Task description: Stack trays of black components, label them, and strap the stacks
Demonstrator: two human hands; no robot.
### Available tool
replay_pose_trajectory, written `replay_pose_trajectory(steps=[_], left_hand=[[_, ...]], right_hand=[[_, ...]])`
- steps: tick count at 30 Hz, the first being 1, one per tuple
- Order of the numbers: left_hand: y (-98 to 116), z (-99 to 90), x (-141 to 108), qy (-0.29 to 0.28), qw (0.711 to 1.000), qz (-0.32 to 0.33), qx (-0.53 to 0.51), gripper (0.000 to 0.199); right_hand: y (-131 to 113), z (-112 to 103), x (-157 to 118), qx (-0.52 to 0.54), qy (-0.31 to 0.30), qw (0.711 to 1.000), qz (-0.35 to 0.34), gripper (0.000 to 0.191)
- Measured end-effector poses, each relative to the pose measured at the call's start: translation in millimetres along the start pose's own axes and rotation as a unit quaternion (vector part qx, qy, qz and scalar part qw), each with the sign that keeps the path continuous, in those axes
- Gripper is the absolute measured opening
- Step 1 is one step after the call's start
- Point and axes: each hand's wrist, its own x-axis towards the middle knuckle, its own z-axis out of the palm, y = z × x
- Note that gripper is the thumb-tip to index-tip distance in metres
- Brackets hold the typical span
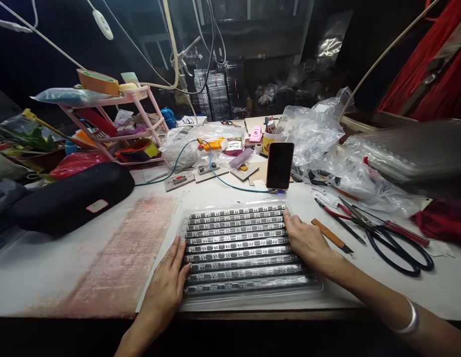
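Note:
A clear plastic tray [253, 292] lies on the table in front of me, filled with several parallel rows of small dark, shiny parts. At its left edge my left hand [167, 277] holds the rim, fingers fairly straight and thumb over the edge. My right hand [307, 240] grips the upper right side, with the index finger along the rim and the other fingers curled. Just beside the right hand lies a craft knife [331, 235] with an orange-brown handle. What the fingertips do under the rim is hidden.
Large scissors [396, 243] and red-handled pliers [336, 213] lie to the right. Behind the tray a phone [280, 166] stands upright with a blue cable [234, 187]. A black case [72, 198], a pink rack [148, 111] and crumpled plastic bags [312, 131] surround the work area.

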Motion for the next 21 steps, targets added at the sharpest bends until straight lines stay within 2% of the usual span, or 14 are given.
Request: replay_pose_trajectory(steps=[4, 6, 8, 11, 14, 17, 21], left_hand=[[7.0, -2.1, 3.1, -0.002, 1.0, -0.013, -0.003, 0.056], [12.6, -11.6, 2.7, -0.02, 0.999, -0.032, -0.021, 0.055], [17.2, -26.8, -3.9, -0.054, 0.997, -0.041, -0.049, 0.054], [19.8, -51.2, -28.2, -0.118, 0.988, -0.007, -0.095, 0.049], [16.8, -61.4, -60.2, -0.144, 0.984, 0.049, -0.088, 0.056], [9.6, -51.2, -84.5, -0.102, 0.991, 0.072, -0.044, 0.064], [-2.7, -24.0, -95.9, 0.036, 0.994, 0.089, -0.045, 0.06]], right_hand=[[2.0, 6.4, 3.2, 0.012, 0.007, 1.0, 0.002, 0.056], [11.4, 16.3, 0.2, 0.077, 0.032, 0.996, 0.018, 0.052], [23.8, 27.9, -6.9, 0.187, 0.088, 0.978, 0.019, 0.046], [40.9, 42.5, -25.9, 0.321, 0.184, 0.928, -0.033, 0.042], [51.2, 51.6, -52.4, 0.331, 0.191, 0.917, -0.117, 0.039], [57.9, 57.7, -82.5, 0.279, 0.181, 0.924, -0.187, 0.047], [61.5, 59.9, -121.8, 0.216, 0.185, 0.925, -0.253, 0.063]])
